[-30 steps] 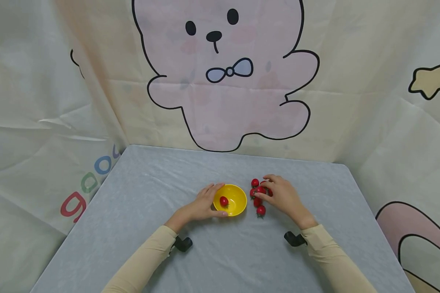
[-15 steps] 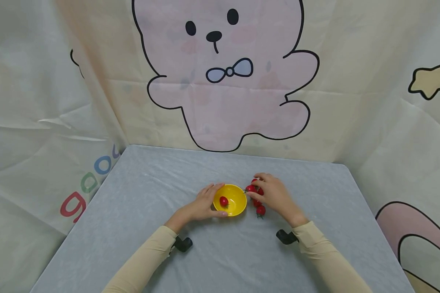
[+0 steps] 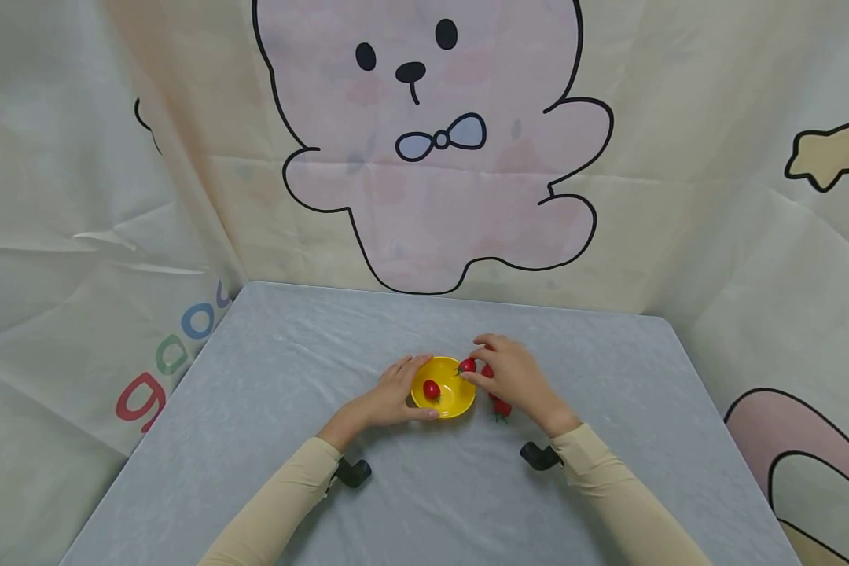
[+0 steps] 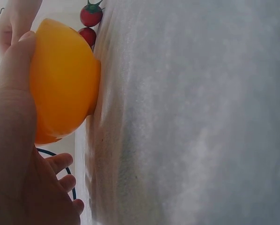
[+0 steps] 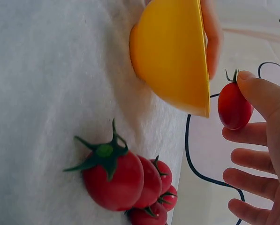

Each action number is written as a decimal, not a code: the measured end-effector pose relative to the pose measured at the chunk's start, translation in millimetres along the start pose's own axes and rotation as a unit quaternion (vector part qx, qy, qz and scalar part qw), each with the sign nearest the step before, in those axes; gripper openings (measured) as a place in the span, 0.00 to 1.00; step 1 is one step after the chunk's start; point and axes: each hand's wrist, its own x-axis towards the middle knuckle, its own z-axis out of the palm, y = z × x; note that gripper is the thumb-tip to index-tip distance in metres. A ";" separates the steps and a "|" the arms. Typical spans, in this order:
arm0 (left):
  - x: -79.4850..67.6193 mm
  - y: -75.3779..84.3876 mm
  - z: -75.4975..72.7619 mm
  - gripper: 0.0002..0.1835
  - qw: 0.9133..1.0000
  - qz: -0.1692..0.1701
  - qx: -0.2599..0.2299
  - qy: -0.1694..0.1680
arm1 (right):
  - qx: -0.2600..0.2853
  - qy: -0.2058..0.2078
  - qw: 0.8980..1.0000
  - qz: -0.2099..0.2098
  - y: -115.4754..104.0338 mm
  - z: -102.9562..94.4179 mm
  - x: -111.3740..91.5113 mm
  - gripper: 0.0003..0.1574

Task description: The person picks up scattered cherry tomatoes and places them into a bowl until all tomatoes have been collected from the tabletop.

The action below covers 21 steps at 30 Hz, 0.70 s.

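In the head view a small yellow bowl [image 3: 457,402] stands on the cloth with one red cherry tomato [image 3: 431,390] inside. My left hand [image 3: 387,398] holds the bowl from its left side, thumb at the near rim and fingers at the far rim. Between thumb and index finger, my right hand [image 3: 515,380] pinches another cherry tomato [image 5: 234,108], its green stem showing, at the bowl's right rim. The right wrist view has this tomato beside the rim, with the other fingers spread. Several loose cherry tomatoes [image 5: 114,180] lie clustered right of the bowl, partly hidden by my right hand in the head view.
A grey-blue cloth [image 3: 311,338] covers the table. Behind it hangs a cream curtain [image 3: 651,236] printed with a large pink bear. A black wrist mount sticks out from each sleeve, the left one [image 3: 354,473] and the right one [image 3: 540,457].
My right hand has moved left from the tomato cluster, carrying one cherry tomato up to the bowl's rim. The left hand and bowl have stayed in place.
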 end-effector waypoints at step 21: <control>0.7 -2.3 1.5 0.57 1.000 0.014 -0.001 0.004 | 0.015 -0.009 1.000 -0.022 -13.9 7.3 6.1 0.29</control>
